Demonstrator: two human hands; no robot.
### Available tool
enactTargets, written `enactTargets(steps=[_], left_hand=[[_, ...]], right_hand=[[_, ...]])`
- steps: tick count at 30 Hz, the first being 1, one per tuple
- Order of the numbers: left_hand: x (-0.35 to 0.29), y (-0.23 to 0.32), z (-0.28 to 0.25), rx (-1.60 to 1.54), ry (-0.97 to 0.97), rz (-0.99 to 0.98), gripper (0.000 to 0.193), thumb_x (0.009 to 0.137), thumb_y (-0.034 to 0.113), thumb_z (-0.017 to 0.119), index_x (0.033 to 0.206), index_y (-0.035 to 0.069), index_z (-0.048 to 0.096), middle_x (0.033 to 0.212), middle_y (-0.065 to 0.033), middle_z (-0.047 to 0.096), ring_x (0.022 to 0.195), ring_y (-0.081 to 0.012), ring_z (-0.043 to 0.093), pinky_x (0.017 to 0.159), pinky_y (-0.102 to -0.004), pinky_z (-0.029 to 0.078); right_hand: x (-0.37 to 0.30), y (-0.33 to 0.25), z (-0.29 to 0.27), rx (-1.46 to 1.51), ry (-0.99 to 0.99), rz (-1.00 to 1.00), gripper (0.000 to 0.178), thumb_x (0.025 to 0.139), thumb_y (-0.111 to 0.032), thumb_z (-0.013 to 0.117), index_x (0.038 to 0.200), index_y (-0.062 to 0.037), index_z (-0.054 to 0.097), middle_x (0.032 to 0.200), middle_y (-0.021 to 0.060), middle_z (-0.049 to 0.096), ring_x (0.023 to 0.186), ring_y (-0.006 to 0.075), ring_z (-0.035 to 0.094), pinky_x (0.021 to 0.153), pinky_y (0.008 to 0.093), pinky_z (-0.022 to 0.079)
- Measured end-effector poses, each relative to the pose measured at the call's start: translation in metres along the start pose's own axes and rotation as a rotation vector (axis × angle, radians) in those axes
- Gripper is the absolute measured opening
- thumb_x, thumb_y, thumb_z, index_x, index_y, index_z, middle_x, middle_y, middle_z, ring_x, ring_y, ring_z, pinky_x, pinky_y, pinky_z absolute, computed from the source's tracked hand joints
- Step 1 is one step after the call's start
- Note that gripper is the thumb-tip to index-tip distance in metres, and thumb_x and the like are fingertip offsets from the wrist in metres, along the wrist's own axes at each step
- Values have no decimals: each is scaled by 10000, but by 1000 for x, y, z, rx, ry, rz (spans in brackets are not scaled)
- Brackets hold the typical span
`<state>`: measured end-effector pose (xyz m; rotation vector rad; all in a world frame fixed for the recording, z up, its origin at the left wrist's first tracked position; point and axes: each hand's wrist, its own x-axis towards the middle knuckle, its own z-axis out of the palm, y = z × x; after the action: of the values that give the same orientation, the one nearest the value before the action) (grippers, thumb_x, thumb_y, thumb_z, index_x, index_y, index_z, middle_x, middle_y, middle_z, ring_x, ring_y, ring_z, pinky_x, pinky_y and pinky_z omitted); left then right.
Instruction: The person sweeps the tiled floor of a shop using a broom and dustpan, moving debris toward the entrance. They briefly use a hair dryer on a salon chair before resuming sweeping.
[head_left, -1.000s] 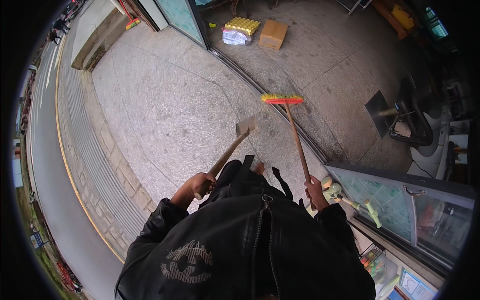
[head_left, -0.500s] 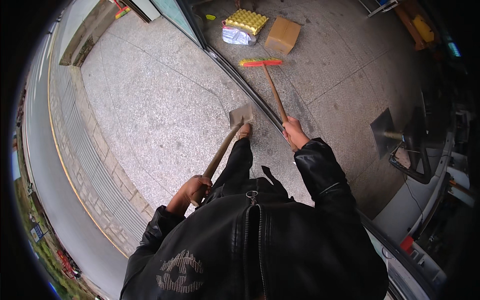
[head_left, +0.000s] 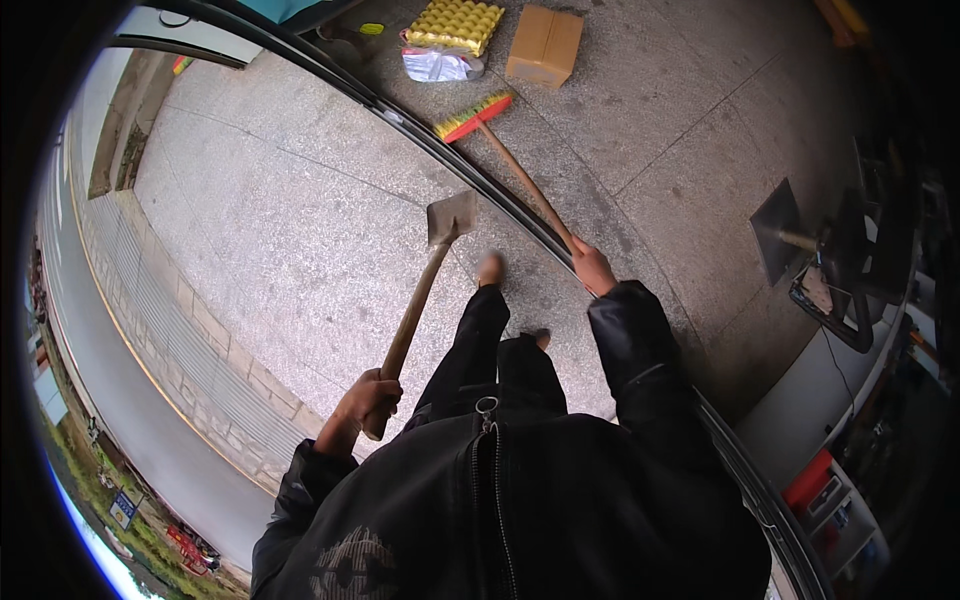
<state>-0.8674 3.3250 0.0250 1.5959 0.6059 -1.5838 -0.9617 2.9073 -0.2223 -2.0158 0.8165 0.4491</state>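
My left hand (head_left: pixel 370 400) is wrapped round the thick wooden handle of a shovel (head_left: pixel 410 312), near its butt end. The shovel's flat grey metal blade points away from me, in front of my left foot. In my right hand (head_left: pixel 594 268) is the wooden stick of a broom (head_left: pixel 473 119), gripped near its end. Its red head with yellow-green bristles lies at the door track (head_left: pixel 440 150), on the inner side. The stick slants from my hand to the far left.
Beyond the broom are a stack of yellow egg trays (head_left: pixel 455 25), a silvery bag (head_left: pixel 440 65) and a cardboard box (head_left: pixel 545 45). A square metal plate on a stand (head_left: pixel 778 232) is at right. A road (head_left: pixel 130 370) runs along the left.
The broom head has swept left to the door track and turned to a slant. The shovel blade has shifted left, away from my shoe. Both my feet now show.
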Motion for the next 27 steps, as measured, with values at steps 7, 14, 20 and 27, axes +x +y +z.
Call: enactTargets(steps=[7,14,20,27], left_hand=[[14,33,5,102,-24,-70,142,688,103,564,743,-6,493,590,-68,501,455,-171,502,435,-294,421],[19,46,43,55,-48,-91,145,712,136,566,752,12,502,587,-57,498,449,-157,486,424,-282,417],[-35,70,141,130,23,92,157,721,138,577,807,22,514,641,-53,502,501,-142,487,465,-268,411],[-35,56,212,273,65,71,173,734,138,581,850,28,514,691,-36,485,551,-118,465,506,-237,385]], right_hand=[[-237,164,-168,-386,118,299,359,805,-116,519,1164,-98,516,1011,180,581,947,342,547,782,367,446],[-298,151,-229,-438,229,361,315,830,-203,518,1136,-127,534,945,190,585,902,330,568,730,369,461],[-174,137,-147,-156,294,0,308,838,-218,490,1143,-235,532,874,178,592,776,343,591,636,416,470],[-132,160,-123,-219,235,119,367,756,-107,494,1099,-220,556,842,119,621,783,304,602,661,420,471]])
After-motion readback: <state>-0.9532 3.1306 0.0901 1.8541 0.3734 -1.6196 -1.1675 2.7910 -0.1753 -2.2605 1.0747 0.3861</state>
